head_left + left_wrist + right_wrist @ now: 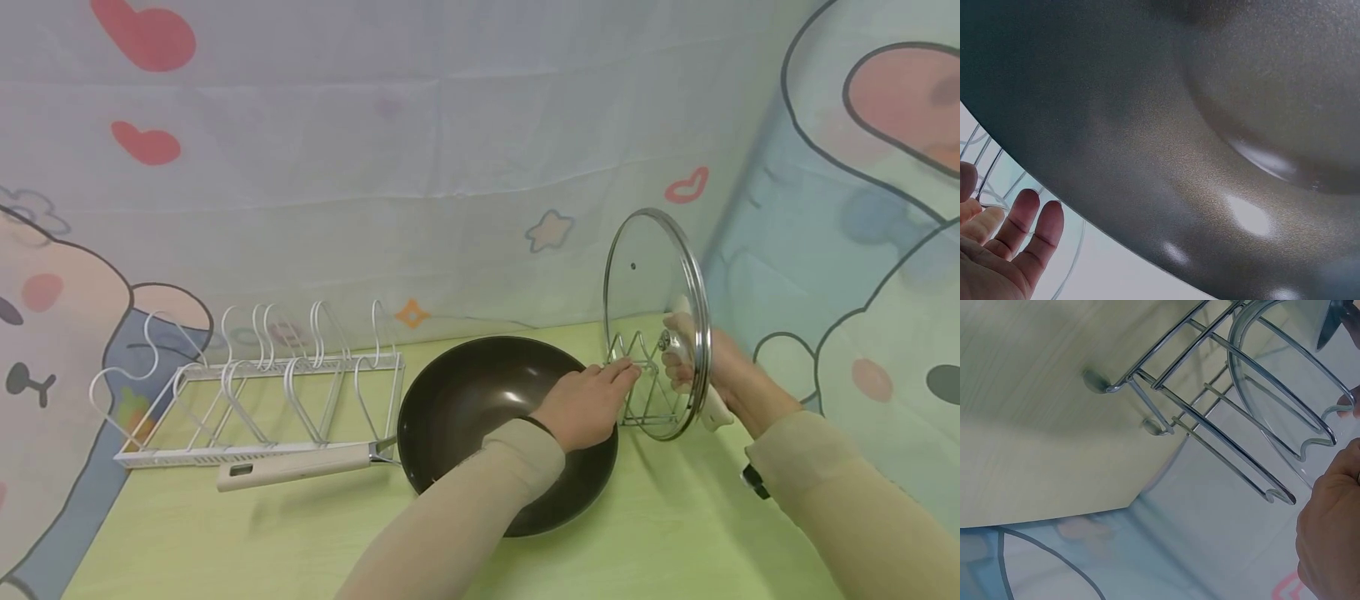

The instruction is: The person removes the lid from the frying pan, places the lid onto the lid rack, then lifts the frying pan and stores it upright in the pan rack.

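A round glass lid (pixel 651 242) with a metal rim stands upright at the right, its lower part among the wires of a small chrome lid rack (pixel 1235 344). My right hand (pixel 723 367) grips the pale handle on the lid's right face, and its fingers show through the glass. My left hand (pixel 581 406) reaches across a dark wok (pixel 480 400), palm down. Its thumb and nearest fingers pinch a wire at the rack's top, while two other fingers (pixel 1038 234) stick out beside the wok's rim.
A white wire dish rack (pixel 255 454) stands to the left. In front of its near right edge lies the wok's cream handle (pixel 300 467). A printed cloth (pixel 450 208) hangs behind the pale green table (pixel 675 533).
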The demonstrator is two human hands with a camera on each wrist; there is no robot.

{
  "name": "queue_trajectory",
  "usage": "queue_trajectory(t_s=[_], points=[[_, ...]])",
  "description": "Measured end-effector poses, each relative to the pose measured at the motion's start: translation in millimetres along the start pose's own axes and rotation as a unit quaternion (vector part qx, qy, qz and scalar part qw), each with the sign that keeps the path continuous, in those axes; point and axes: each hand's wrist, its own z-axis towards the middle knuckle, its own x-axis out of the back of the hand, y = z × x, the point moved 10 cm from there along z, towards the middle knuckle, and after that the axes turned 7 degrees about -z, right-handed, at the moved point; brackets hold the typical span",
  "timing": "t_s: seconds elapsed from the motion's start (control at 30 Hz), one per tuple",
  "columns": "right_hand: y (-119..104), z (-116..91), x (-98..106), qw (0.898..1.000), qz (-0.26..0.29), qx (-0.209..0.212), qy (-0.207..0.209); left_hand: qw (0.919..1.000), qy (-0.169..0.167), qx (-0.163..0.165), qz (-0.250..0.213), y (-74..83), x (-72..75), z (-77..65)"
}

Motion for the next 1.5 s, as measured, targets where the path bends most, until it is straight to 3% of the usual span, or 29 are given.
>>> queue_trajectory(t_s=[0.43, 0.87, 1.3, 1.43, 1.5], points=[[6.6, -1.0, -11.6, 0.999, 0.038, -0.021, -0.015, 1.0, 0.007, 0.001, 0.002, -5.5, 2.1, -5.1], [4.3, 0.6, -15.9, 0.999, 0.022, -0.016, -0.024, 1.0, 0.009, 0.003, -0.002, -9.3, 3.7, -10.7], [6.4, 4.2, -7.3, 0.997, -0.073, -0.002, 0.021, 0.9998, -0.002, 0.01, -0.014, -9.7, -0.7, -13.9], [-0.3, -2.0, 0.3, 0.987, -0.154, 0.021, 0.048, 0.9999, -0.003, 0.01, -0.012, -6.8, 0.4, -14.8], [-7.5, -7.6, 4.7, 0.976, -0.203, 0.051, 0.058, 0.9999, -0.001, 0.006, -0.011, -4.4, 2.5, -14.4]])
